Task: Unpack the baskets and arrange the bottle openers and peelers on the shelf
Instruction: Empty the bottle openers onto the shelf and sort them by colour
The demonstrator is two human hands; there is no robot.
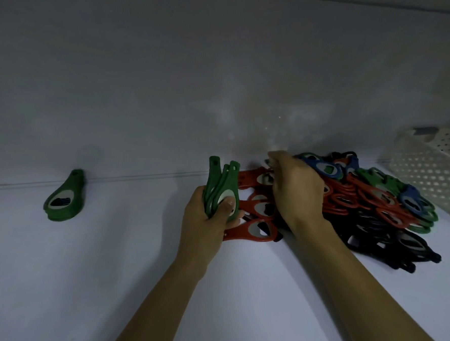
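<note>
Bundle of green openers (219,176) upright inside clenched left grip (208,224); right grip (296,192) atop mixed pile (373,200), hold unclear

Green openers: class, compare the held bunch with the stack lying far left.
The held bunch stands upright, gripped by the left hand; the stack lies flat on the shelf, untouched. The held bunch is fanned; the stack is neatly aligned. Both are green, same teardrop shape.

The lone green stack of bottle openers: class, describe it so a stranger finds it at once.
Start at the white shelf and follow its back edge far left of the mixed pile. There the green stack lies by itself, untouched, unlike the green openers gripped in the left hand.
</note>
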